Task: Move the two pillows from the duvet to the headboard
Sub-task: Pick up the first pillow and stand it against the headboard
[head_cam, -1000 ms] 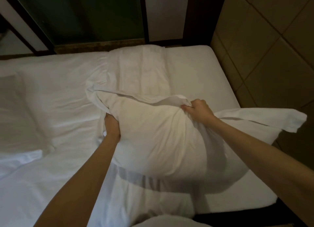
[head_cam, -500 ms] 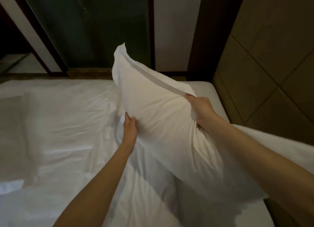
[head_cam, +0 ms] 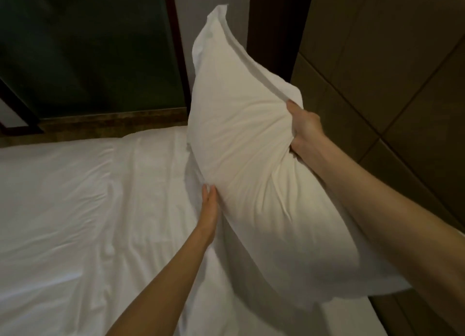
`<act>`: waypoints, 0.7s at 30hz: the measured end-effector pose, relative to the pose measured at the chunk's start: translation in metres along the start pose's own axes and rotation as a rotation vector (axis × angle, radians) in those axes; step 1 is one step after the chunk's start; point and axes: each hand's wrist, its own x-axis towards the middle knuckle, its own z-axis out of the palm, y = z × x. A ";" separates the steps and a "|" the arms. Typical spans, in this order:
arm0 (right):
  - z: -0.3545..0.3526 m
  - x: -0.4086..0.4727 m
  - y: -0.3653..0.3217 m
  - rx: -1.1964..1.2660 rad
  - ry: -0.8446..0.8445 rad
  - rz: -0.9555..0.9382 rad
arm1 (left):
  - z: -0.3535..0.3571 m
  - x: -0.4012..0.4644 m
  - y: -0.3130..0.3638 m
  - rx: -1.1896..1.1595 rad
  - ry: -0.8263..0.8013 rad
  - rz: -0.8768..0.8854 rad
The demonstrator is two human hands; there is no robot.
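A person's right hand (head_cam: 305,128) clutches a pillow (head_cam: 251,174) raised above the duvet (head_cam: 75,209), left hand (head_cam: 210,207) flat against it; neither pillow appears placed at the headboard (head_cam: 390,71) yet.

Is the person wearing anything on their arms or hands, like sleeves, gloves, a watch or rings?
Nothing shows. Both forearms are bare right to the bottom and right edges of the picture, so no sleeve is in view. The left hand and right hand have no gloves, and I see no watch, bracelet or ring on the sides facing the camera.
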 end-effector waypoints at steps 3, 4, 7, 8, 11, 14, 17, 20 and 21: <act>0.000 0.028 -0.022 0.085 0.031 0.008 | 0.024 0.028 0.009 0.005 -0.053 0.027; 0.000 0.037 -0.029 0.109 0.027 0.003 | 0.033 0.037 0.014 0.006 -0.070 0.035; -0.005 0.069 -0.055 0.141 0.021 -0.025 | 0.064 0.065 0.029 -0.032 -0.064 0.057; -0.007 0.081 -0.063 0.115 0.042 -0.030 | 0.073 0.073 0.034 -0.040 -0.056 0.070; -0.023 0.124 -0.071 -0.194 0.222 -0.059 | 0.103 0.098 0.040 0.030 -0.088 0.114; -0.066 0.160 -0.043 -0.683 0.333 -0.087 | 0.125 0.118 0.029 0.187 -0.222 0.061; -0.124 0.174 0.008 -1.161 0.217 0.086 | 0.136 0.131 0.008 0.345 -0.329 -0.032; -0.172 0.166 0.047 -1.571 0.294 0.242 | 0.143 0.139 -0.008 0.389 -0.371 -0.081; -0.182 0.164 0.056 -1.615 0.284 0.278 | 0.145 0.142 -0.012 0.402 -0.367 -0.088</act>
